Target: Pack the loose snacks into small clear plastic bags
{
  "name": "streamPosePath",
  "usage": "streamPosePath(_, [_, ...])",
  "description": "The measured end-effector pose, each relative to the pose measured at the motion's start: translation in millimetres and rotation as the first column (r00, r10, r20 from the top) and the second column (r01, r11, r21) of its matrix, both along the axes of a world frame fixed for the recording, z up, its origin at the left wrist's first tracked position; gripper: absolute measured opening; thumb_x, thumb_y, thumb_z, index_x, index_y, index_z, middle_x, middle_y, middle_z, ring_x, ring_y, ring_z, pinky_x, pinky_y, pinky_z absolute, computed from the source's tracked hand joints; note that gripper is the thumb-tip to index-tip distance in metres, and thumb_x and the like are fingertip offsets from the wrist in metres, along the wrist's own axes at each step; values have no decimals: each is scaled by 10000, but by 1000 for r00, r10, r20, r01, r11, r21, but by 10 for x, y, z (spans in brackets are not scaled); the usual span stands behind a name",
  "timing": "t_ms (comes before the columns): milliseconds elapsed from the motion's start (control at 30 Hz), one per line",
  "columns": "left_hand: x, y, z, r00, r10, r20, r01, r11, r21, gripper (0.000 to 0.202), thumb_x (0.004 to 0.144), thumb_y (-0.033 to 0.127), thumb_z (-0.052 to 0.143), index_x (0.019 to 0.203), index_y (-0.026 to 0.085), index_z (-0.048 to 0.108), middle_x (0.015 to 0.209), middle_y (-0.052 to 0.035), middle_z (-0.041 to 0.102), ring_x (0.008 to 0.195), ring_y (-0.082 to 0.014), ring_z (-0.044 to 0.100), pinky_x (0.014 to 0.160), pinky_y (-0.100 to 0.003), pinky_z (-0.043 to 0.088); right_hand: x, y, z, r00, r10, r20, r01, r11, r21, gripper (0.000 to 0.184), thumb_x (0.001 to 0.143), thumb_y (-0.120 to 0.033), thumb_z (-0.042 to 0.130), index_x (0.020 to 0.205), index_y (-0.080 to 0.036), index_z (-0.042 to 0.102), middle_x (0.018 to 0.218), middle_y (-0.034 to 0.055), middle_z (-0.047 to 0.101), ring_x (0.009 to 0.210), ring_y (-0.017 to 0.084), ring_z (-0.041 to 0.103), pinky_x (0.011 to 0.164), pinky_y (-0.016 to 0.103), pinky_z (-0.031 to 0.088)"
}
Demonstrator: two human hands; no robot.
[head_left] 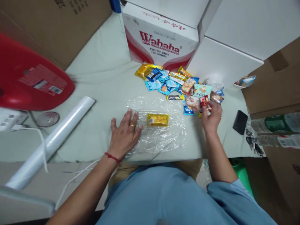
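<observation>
Pale-green tabletop [103,78], boxes [159,40] behind. Left hand [125,131] flat, fingers spread, pinned plastic sheet [159,140]; yellow packet [157,119] lay mid-sheet. Right hand [212,117] pinched red packet [204,101] at snack pile [173,82] edge. Judged: press sheet taut, lift one packet cleanly.

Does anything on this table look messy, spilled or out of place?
Nothing is damaged or spilled. The snack packets lie in a jumbled heap before the Wahaha box, and the plastic sheet under the left hand is wrinkled, with one yellow packet lying alone on it.
</observation>
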State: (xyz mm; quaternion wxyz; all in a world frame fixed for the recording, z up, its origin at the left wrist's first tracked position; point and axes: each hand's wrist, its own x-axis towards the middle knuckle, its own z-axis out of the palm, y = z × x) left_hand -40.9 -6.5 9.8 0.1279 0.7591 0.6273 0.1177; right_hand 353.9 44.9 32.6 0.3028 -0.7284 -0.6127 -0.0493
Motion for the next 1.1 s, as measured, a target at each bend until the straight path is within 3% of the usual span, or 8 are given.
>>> streamPosePath(67, [-56, 6, 13, 999, 18, 47, -17, 1000, -16, 670, 1096, 489, 211, 1725, 262, 176, 1797, -122, 180, 1641, -298, 276, 1314, -648, 82, 307, 190, -51, 994, -101, 36, 103, 992, -70, 566, 959, -464, 569, 1413, -127, 590, 1343, 219, 623, 1293, 371, 519, 1134, 613, 365])
streamPosePath(200, [-169, -18, 59, 998, 14, 58, -12, 999, -34, 633, 1097, 472, 224, 1704, 301, 274, 1762, -86, 316, 1657, -301, 231, 1313, -657, 56, 538, 338, -108, 997, -57, 54, 67, 980, -188, 633, 872, -428, 643, 1413, -101, 604, 1267, 214, 667, 1219, 365, 542, 1126, 609, 358])
streamPosePath(333, [-202, -68, 63, 999, 9, -49, -10, 999, -32, 604, 1093, 465, 263, 1680, 342, 334, 1747, -73, 351, 1642, -328, 263, 1275, -728, -57, 341, 128, 47, 998, -67, 0, 67, 997, 26, 618, 903, -470, 612, 1426, -140, 601, 1271, 189, 680, 1202, 363, 578, 1119, 603, 387])
streamPosePath(433, [-191, -86, 43, 997, 26, -69, -28, 999, -36, 603, 1097, 450, 241, 1685, 337, 319, 1759, -72, 321, 1636, -324, 280, 1274, -735, -22, -71, -75, 217, 970, 214, -116, -215, 977, 3, 571, 962, -515, 596, 1454, -225, 582, 1346, 144, 672, 1204, 327, 610, 1080, 542, 466])
streamPosePath(567, [-183, -83, 42, 997, 21, -77, -23, 999, -28, 608, 1096, 453, 248, 1690, 340, 302, 1757, -80, 328, 1632, -339, 283, 1267, -749, 0, -777, -136, 292, 755, 637, -157, -655, 744, -134, 525, 987, -492, 637, 1464, -278, 584, 1369, 123, 669, 1262, 323, 594, 1113, 532, 465])
streamPosePath(700, [-183, -79, 40, 996, 19, -88, -22, 999, -30, 608, 1098, 456, 256, 1696, 355, 277, 1754, -73, 334, 1636, -323, 278, 1278, -723, -5, -1247, -82, 158, 635, 769, -73, -747, 587, -312, 541, 994, -364, 658, 1513, -250, 552, 1408, 146, 634, 1360, 342, 518, 1170, 562, 417])
streamPosePath(867, [-195, -90, 16, 996, 23, -87, -24, 1000, -7, 605, 1099, 459, 264, 1696, 364, 272, 1752, -66, 339, 1633, -310, 286, 1289, -704, -3, -1429, -96, 28, 616, 784, 79, -696, 589, -411, 623, 974, -315, 702, 1559, -246, 499, 1465, 164, 595, 1463, 366, 435, 1266, 664, 268])
streamPosePath(1100, [-199, -90, 16, 997, 12, -82, -13, 1000, -8, 592, 1102, 450, 263, 1682, 346, 321, 1749, -71, 342, 1633, -315, 286, 1280, -726, 9, -1438, -122, 48, 617, 771, 161, -703, 631, -329, 483, 1032, -247, 602, 1512, -242, 541, 1379, 154, 650, 1429, 317, 503, 1291, 647, 236])
